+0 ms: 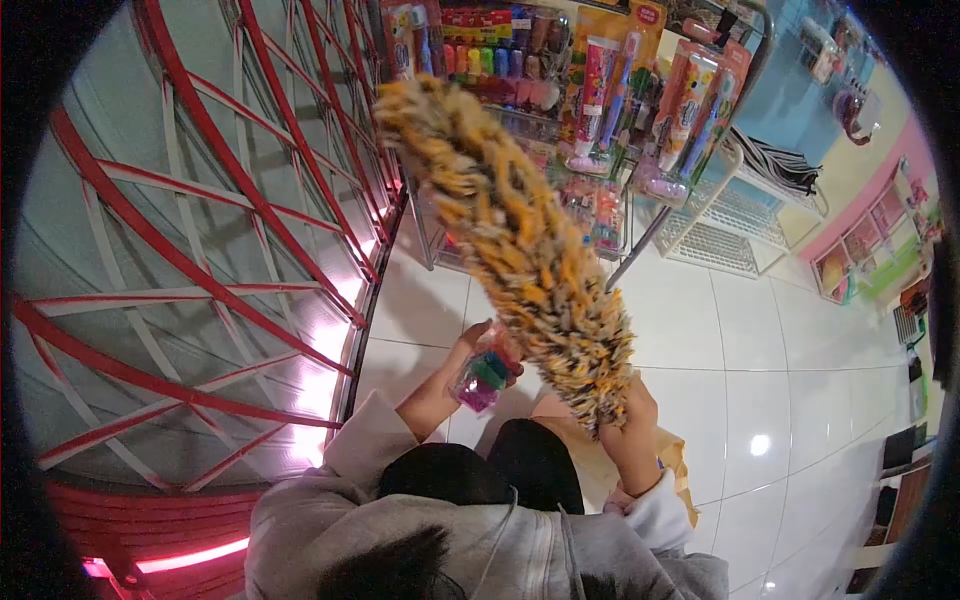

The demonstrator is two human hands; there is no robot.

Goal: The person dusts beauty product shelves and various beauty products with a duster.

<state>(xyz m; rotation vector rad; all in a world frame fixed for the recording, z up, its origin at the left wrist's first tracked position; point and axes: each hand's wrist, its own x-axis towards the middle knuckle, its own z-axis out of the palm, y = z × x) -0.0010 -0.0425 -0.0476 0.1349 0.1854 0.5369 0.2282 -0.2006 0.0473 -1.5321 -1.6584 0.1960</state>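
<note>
A small clear packet with green, purple and reddish contents is held in my left hand, above my lap. My right hand grips the lower end of a fluffy yellow, grey and black duster. The duster slants up and to the left, passing in front of the display rack, and its upper end is slightly blurred. Its handle is hidden. Below the duster's lower end and beside my right hand is a brown paper-like item, partly covered by my arm.
Ahead stands a metal rack hung with packaged toothbrushes and colourful small items. A red metal lattice runs along the left. White wire shelves stand behind on the tiled floor, with a pink-framed display at the right.
</note>
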